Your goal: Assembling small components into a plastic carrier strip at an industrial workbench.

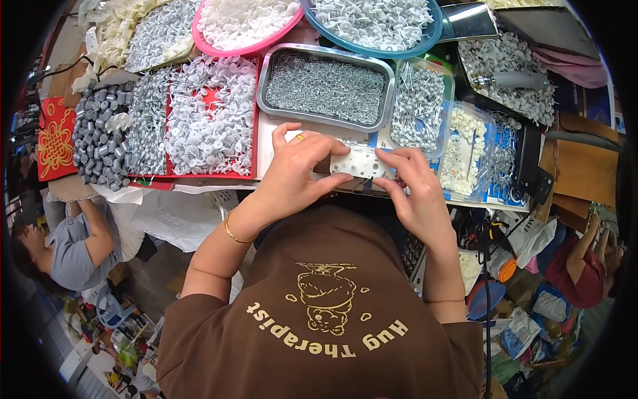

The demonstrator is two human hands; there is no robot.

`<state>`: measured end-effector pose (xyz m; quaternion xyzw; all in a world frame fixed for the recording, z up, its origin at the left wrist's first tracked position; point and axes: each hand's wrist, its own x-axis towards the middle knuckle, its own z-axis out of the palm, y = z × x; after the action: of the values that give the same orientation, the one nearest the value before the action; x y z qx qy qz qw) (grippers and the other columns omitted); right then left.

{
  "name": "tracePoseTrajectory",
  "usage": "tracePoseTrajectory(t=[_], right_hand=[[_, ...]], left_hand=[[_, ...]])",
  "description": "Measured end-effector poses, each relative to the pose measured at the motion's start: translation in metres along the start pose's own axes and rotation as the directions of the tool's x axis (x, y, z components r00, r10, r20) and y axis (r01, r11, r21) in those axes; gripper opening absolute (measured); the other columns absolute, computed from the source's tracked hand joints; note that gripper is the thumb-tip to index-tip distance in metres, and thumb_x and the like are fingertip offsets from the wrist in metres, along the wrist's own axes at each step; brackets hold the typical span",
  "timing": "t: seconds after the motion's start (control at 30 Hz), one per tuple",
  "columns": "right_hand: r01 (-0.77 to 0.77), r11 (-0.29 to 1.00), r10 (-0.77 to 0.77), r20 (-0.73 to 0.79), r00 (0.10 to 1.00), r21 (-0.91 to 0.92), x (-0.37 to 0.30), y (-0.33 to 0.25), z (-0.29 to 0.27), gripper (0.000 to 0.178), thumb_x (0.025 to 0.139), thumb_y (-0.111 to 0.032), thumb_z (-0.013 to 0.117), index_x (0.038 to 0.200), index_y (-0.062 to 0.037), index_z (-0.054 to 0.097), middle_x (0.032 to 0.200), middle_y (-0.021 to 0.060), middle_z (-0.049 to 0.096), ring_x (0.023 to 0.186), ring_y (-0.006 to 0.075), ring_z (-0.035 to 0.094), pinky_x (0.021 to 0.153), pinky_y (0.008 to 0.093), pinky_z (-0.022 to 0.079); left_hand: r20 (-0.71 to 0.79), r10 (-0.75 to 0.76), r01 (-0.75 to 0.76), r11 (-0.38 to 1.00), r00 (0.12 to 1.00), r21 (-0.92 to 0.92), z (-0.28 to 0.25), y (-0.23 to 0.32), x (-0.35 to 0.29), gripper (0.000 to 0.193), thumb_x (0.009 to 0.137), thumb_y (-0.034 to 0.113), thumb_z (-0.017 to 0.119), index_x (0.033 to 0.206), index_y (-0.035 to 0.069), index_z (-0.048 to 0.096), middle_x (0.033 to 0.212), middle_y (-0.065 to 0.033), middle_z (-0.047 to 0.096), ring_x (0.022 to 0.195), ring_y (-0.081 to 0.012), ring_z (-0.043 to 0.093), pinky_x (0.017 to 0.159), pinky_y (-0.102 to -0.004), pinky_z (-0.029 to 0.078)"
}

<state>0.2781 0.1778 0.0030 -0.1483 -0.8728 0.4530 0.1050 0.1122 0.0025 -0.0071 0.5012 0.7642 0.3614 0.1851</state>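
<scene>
Between my two hands is a small white plate-like piece with rows of holes or studs, held just above the near edge of the table. My left hand pinches its left end with thumb and fingers. On the other end, the fingertips and thumb of my right hand close around the piece. What the fingertips cover underneath cannot be made out. Directly beyond the hands lies a metal tray full of small silvery screws or pins.
Left stands a red tray of white round-headed parts, beside grey cylinders. Pink and teal bowls of white parts sit behind. Clear trays with screws and cream pieces are at right. Other people work at both sides.
</scene>
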Motion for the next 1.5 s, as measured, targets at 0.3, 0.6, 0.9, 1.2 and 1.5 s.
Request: tracePoseTrajectory(t=[0.3,0.6,0.9,1.2,1.5], right_hand=[[-0.011,1.000,0.011,0.006,1.000,-0.007,0.003,0.002,-0.003,0.041,0.086,-0.001,0.073,0.126,-0.0036,0.067,0.111,0.0134,0.063,0.085,0.0225,0.063,0.068,0.0304,0.052],[-0.003,1.000,0.003,-0.001,1.000,-0.027,0.004,0.001,-0.002,0.040,0.086,-0.001,0.073,0.126,-0.0039,0.068,0.111,0.0127,0.064,0.085,0.0208,0.063,0.068,0.0299,0.052],[-0.003,1.000,0.003,-0.001,1.000,-0.019,0.004,-0.003,-0.005,0.041,0.086,-0.001,0.073,0.126,-0.0041,0.068,0.111,0.0123,0.064,0.085,0.0203,0.062,0.068,0.0296,0.052],[0.142,0.972,-0.138,0.035,0.990,-0.187,0.011,0.001,-0.007,0.045,0.081,-0.005,0.079,0.124,-0.0041,0.068,0.114,0.0136,0.064,0.094,0.0251,0.065,0.074,0.0334,0.054],[0.082,0.994,-0.083,-0.016,0.996,-0.068,0.006,0.007,-0.001,0.045,0.079,-0.008,0.082,0.122,-0.0047,0.069,0.110,0.0123,0.065,0.092,0.0256,0.066,0.074,0.0332,0.054]], left_hand=[[0.020,-0.027,0.027,1.000,0.999,-0.005,-0.001,0.000,0.001,0.037,0.077,0.024,0.087,0.108,0.012,0.071,0.099,0.0032,0.070,0.093,-0.0128,0.064,0.111,-0.0449,0.025],[-0.045,0.007,-0.008,1.000,0.999,-0.028,0.001,-0.002,0.002,0.035,0.077,0.028,0.085,0.106,0.013,0.071,0.082,0.0026,0.066,0.085,-0.0155,0.064,0.107,-0.0441,0.028],[-0.051,0.009,-0.010,0.999,0.999,-0.032,0.003,-0.007,0.001,0.038,0.076,0.029,0.086,0.108,0.014,0.072,0.083,0.0022,0.067,0.087,-0.0157,0.065,0.107,-0.0442,0.028],[-0.008,-0.053,0.052,0.998,0.999,-0.032,0.001,-0.003,-0.001,0.037,0.077,0.024,0.087,0.109,0.013,0.071,0.104,0.0028,0.073,0.101,-0.0134,0.066,0.113,-0.0447,0.025],[-0.001,-0.046,0.046,0.998,0.999,-0.047,0.001,-0.002,0.002,0.037,0.077,0.024,0.087,0.109,0.013,0.071,0.105,0.0033,0.073,0.102,-0.0136,0.066,0.113,-0.0451,0.024]])
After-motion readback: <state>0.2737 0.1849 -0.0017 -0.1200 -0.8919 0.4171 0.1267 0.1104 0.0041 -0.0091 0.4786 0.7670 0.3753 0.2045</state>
